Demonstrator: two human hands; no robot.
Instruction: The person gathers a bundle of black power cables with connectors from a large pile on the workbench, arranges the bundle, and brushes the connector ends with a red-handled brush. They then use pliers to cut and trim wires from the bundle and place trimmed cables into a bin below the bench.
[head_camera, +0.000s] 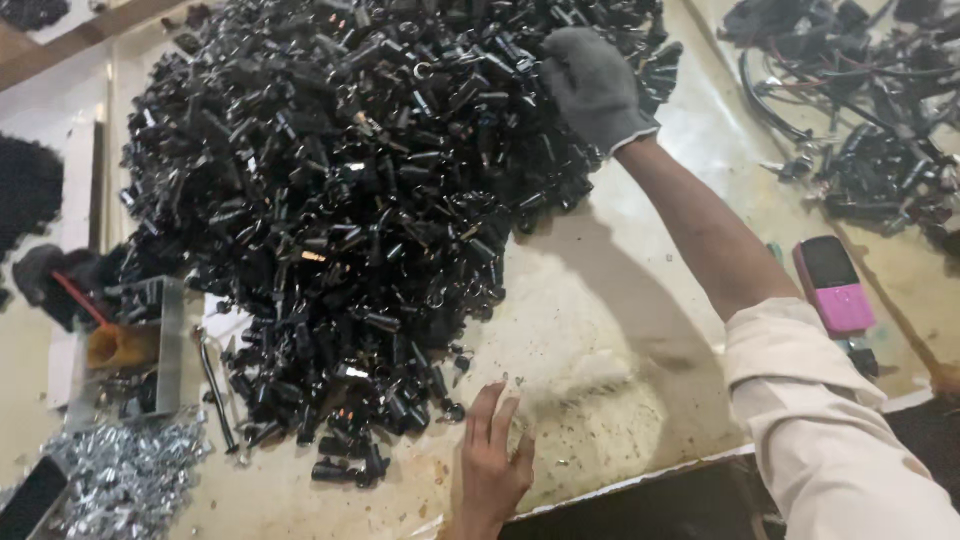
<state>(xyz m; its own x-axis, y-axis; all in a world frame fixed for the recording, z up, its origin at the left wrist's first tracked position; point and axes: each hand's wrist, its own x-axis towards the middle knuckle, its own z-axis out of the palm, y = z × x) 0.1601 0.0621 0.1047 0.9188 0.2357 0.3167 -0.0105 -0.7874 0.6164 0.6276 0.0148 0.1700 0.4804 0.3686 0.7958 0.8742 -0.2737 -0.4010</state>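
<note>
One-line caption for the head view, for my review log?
Gloved right hand reaches into a big pile of small black parts; bare left hand rests flat on the table.

A small workshop or assembly bench, seen from above. A worn, scuffed tabletop (620, 330) carried a great heap of small black plastic and metal parts (370, 200) — hundreds of them, loose. At the lower left lay a pile of shiny silver metal pieces (125, 475), with a small metal fixture (150, 340) just above it. A tangle of black cables and connectors (860, 110) lay at the upper right. One hand wore a grey work glove (592, 85) — all signs of manual sorting or assembly work.
</note>
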